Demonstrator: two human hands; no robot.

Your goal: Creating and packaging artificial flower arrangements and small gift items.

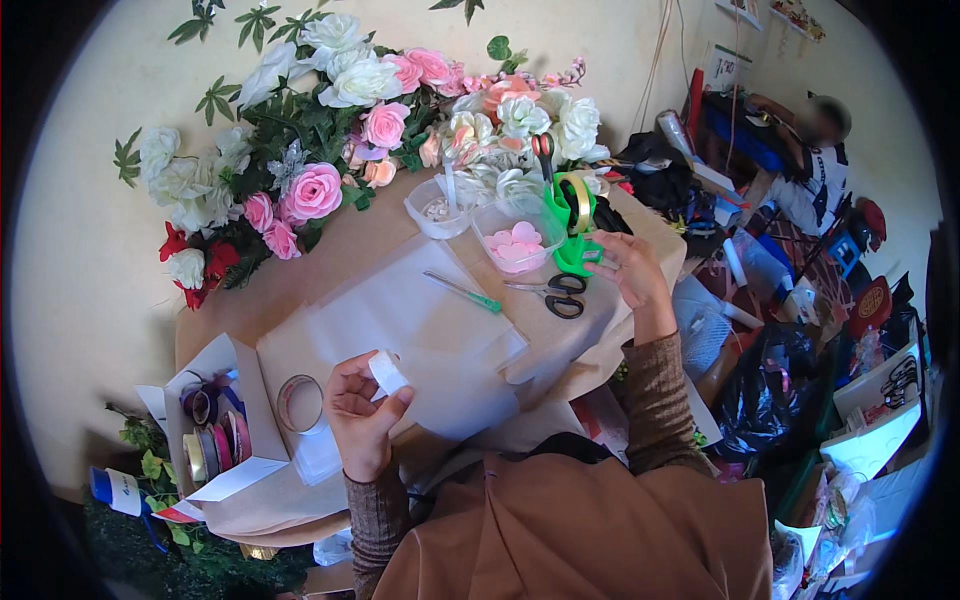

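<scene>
My left hand [367, 416] grips a small white block [388, 372], seemingly foam, between thumb and fingers above the table. At the right side of the table, my right hand [634, 274] has its fingers apart beside a green tape dispenser [576, 255]. Whether its fingertips touch the dispenser or a bit of clear tape cannot be told. The dispenser carries a tape roll [579, 202] and upright scissors with red and black handles [543, 154]. Black-handled scissors [564, 294] and a green utility knife [461, 291] lie on translucent sheets [420, 322].
Pink discs fill part of a clear tub [517, 240]; another tub [439, 210] holds small white pieces. Artificial flowers [315, 191] line the wall. A tape roll [301, 403] lies beside a white box [259, 442] of ribbon spools. A person [814, 172] sits far right, beyond clutter.
</scene>
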